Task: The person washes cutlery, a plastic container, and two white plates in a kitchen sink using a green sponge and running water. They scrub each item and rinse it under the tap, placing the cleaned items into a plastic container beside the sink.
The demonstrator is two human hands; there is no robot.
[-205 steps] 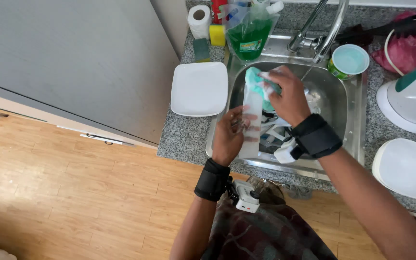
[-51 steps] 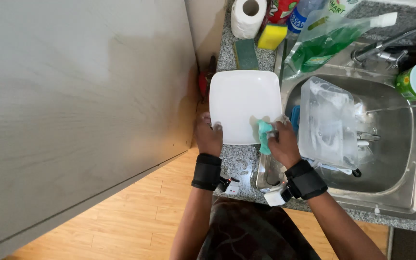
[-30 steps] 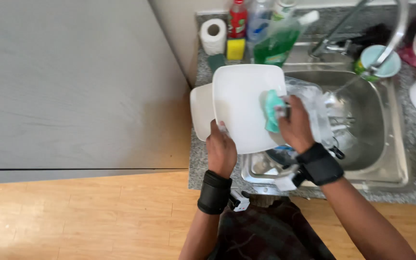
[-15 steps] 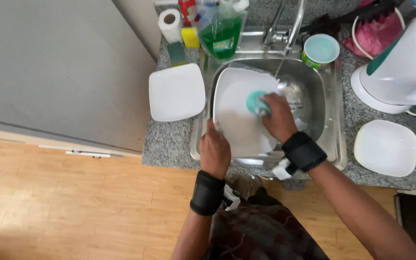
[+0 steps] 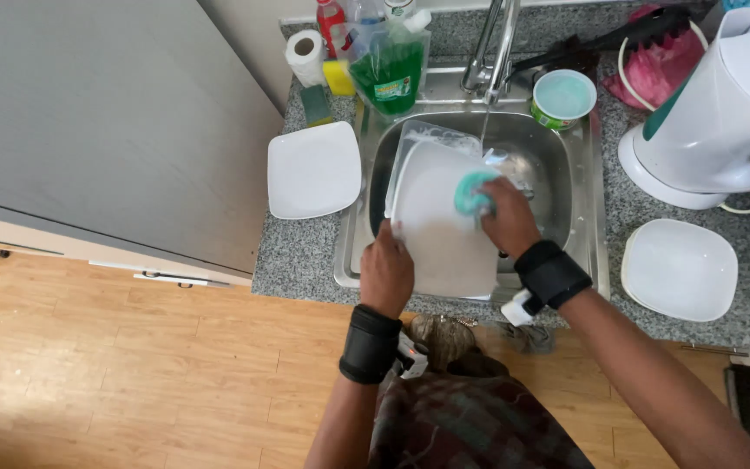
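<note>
i see my left hand (image 5: 386, 267) closed on the near left edge of a white square plate (image 5: 441, 227), fingers curled over the rim, holding it tilted over the steel sink (image 5: 579, 187). my right hand (image 5: 507, 215) is closed around a teal sponge (image 5: 474, 192) and presses it against the plate's upper right part, so sponge and plate are touching. the plate covers most of the sink's left half and leans toward its near edge. behind the plate, still inside the sink, a clear plastic container (image 5: 423, 135) shows past the plate's far edge. the tap (image 5: 496, 43) stands at the sink's back rim, with a thin stream of water falling just beside the sponge.

left of the sink, on the granite counter (image 5: 292, 252), lies a second white square plate (image 5: 314, 168), apart from the one i hold. at the sink's back left corner stands a pouch of green dish soap (image 5: 388, 69), with a roll of paper (image 5: 306, 54) further left. a teal cup (image 5: 563, 97) sits at the sink's back right corner. right of the sink is a white kettle (image 5: 716, 104), and nearer than it another white plate (image 5: 679, 268).
</note>
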